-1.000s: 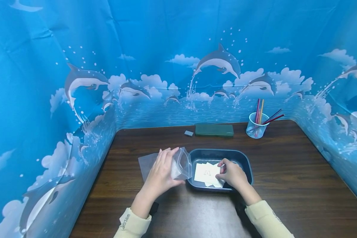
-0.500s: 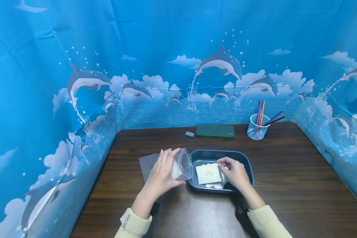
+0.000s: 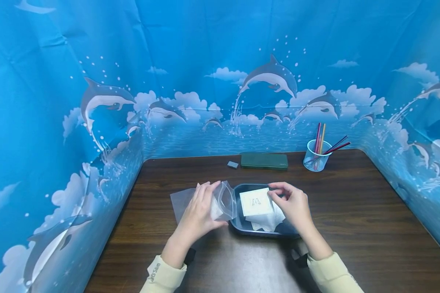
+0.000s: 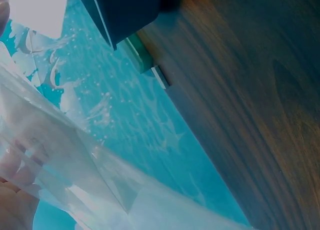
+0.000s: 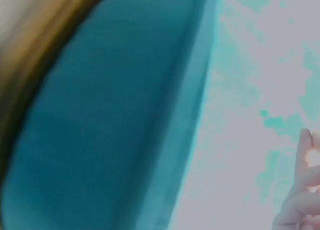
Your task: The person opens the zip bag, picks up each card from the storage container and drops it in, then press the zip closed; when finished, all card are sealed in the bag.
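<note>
My left hand grips a clear zip bag on its side, with its mouth spread toward the tray. Something white shows inside the bag. Between thumb and fingers, my right hand pinches a flat white square packet with a small printed design, by its right edge. The packet is over a dark blue-grey tray, where several more white packets lie in a loose pile. In the left wrist view the clear film of the bag crosses the lower left.
Behind the tray lie a green case and a small grey eraser-like block. A light blue mesh cup with several pencils or sticks stands at the back right. A dolphin-print curtain encloses the dark wooden table.
My right hand has lifted the white packet off the pile, up and toward the far side of the tray, uncovering the packets beneath. My left hand and the bag have stayed put.
</note>
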A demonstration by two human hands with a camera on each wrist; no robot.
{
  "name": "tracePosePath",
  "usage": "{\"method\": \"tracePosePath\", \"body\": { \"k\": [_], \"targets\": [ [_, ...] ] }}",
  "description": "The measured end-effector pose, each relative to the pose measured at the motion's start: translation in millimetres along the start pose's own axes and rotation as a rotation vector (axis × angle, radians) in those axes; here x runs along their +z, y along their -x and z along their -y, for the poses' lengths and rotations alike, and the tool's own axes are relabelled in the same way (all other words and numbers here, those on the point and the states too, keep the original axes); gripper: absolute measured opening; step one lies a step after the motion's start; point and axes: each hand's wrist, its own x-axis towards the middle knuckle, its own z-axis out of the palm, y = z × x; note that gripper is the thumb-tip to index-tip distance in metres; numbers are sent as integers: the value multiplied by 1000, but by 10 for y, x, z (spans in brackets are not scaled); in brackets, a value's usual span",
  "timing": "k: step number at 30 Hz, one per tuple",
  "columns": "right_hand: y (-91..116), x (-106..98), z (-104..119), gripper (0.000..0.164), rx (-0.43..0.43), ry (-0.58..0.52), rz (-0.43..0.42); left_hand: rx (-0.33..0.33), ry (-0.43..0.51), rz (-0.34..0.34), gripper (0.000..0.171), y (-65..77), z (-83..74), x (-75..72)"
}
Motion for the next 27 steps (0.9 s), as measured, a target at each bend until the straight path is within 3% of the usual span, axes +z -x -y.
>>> {"method": "tracePosePath", "body": {
  "k": [8,13,17,21,27],
  "targets": [
    [-43,-141,261,12,-18,-111,-77,-1,-6,-9,119,-12,18,-32],
    [-27,-183,386,12,-60,-158,-174,-20,-6,-10,119,-11,21,-43],
    [39,-243,627,14,-81,-197,-232,-19,3,-13,120,-9,16,-47],
    [93,-289,827,13,-71,-229,-213,-4,4,-22,119,-15,18,-47],
    [117,-255,867,12,-35,-259,-149,11,-14,-28,121,-19,20,-35]
  ]
}}
